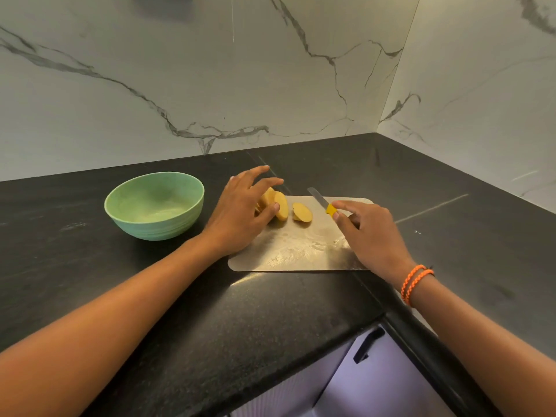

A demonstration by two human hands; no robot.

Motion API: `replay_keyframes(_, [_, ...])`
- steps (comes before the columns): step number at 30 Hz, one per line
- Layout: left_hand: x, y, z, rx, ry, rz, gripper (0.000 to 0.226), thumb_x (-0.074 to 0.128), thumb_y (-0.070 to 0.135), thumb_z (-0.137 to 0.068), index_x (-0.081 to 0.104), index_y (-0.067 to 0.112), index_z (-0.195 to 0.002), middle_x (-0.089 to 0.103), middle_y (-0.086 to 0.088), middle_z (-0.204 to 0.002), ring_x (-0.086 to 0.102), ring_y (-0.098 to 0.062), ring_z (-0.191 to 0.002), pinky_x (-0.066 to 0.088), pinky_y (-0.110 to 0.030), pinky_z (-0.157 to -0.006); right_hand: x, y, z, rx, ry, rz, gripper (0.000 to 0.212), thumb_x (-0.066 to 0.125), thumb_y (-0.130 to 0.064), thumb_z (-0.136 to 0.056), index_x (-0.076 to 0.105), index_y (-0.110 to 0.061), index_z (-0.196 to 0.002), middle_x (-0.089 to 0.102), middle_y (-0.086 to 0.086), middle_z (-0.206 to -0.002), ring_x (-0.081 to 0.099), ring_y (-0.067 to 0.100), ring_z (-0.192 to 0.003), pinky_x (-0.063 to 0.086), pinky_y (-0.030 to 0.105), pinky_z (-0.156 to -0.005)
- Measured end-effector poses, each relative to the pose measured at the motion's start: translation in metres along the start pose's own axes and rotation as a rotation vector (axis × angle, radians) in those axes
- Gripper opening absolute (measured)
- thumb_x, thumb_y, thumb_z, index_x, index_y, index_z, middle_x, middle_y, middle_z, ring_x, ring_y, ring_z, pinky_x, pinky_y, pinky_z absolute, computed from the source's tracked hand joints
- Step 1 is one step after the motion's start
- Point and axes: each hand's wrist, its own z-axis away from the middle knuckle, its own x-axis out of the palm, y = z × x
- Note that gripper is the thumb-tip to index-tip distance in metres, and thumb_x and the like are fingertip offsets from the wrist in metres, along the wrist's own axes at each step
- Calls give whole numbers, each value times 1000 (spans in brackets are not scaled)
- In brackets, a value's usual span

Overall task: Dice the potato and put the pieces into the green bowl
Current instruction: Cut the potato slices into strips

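A sliced potato (pixel 278 203) stands on the far left of a shiny metal cutting board (pixel 298 251). My left hand (pixel 240 212) holds its slices together, thumb on the front slice, index and middle fingers stretched out above. One loose slice (pixel 302 212) lies just to the right on the board. My right hand (pixel 371 233) grips the yellow handle of a knife (pixel 323 203), whose blade points away to the upper left over the board. The green bowl (pixel 154 206) sits left of the board and looks empty.
The black stone counter (pixel 240 311) runs into a corner with marble walls behind and to the right. Its front edge cuts diagonally at lower right, above a cabinet with a black handle (pixel 368 346). An orange band circles my right wrist.
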Motion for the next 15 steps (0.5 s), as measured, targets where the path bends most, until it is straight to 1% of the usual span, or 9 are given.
replay_keyframes(2, [-5, 9, -6, 67, 11, -56, 45, 63, 40, -103, 57, 33, -147, 46, 8, -159, 31, -17, -152, 25, -54, -127, -3, 6, 5, 15, -24, 81, 27, 56, -39, -102, 70, -30, -124, 72, -9, -81, 64, 8, -74, 53, 32, -72])
replay_keyframes(3, [-8, 12, -9, 80, -15, -75, 45, 63, 42, -102, 58, 33, -146, 52, 9, -154, 33, -15, -151, 23, -52, -128, -4, 8, 8, 21, -34, 125, 27, 55, -41, -102, 69, -32, -122, 69, -11, -76, 64, 10, -74, 54, 34, -72])
replay_keyframes(4, [-9, 17, -15, 80, -62, -99, 45, 64, 45, -101, 59, 35, -145, 56, 9, -150, 35, -15, -149, 19, -51, -129, -5, 10, 9, 28, -43, 162, 27, 54, -43, -101, 68, -33, -123, 68, -11, -76, 65, 13, -78, 56, 38, -75])
replay_keyframes(6, [-9, 25, -28, 68, -194, -163, 47, 62, 56, -99, 58, 41, -144, 61, 9, -144, 41, -16, -145, 13, -50, -130, -7, 12, 12, 45, -58, 194, 31, 53, -46, -101, 65, -34, -127, 71, -8, -85, 67, 16, -86, 58, 43, -80])
replay_keyframes(9, [-2, 38, -48, 30, -371, -253, 52, 61, 66, -96, 56, 46, -144, 65, 11, -139, 47, -19, -140, 12, -56, -129, -8, 12, 15, 62, -38, 207, 33, 53, -43, -102, 65, -33, -130, 74, -4, -95, 68, 19, -89, 59, 46, -83])
replay_keyframes(11, [3, 42, -56, 34, -401, -299, 54, 63, 67, -94, 57, 45, -143, 66, 10, -135, 51, -20, -136, 14, -58, -129, -9, 14, 16, 58, -5, 213, 34, 53, -42, -102, 64, -32, -132, 74, -1, -96, 67, 21, -88, 59, 46, -82])
replay_keyframes(13, [7, 43, -59, 41, -384, -341, 53, 65, 66, -93, 61, 43, -141, 65, 8, -135, 54, -20, -133, 15, -57, -129, -9, 16, 17, 60, 16, 231, 34, 52, -42, -103, 63, -31, -133, 75, 1, -97, 68, 23, -86, 59, 47, -80])
replay_keyframes(14, [9, 43, -60, 35, -375, -345, 52, 67, 64, -93, 62, 41, -140, 64, 7, -136, 54, -21, -133, 16, -56, -129, -9, 17, 17, 56, 21, 250, 34, 51, -42, -103, 62, -31, -134, 75, 2, -97, 68, 24, -84, 59, 47, -79])
replay_keyframes(15, [9, 42, -59, 26, -362, -328, 50, 69, 61, -93, 63, 40, -139, 63, 6, -136, 55, -21, -131, 22, -54, -128, -9, 19, 16, 48, 27, 271, 34, 50, -42, -103, 61, -32, -134, 75, 3, -96, 68, 24, -82, 60, 46, -78])
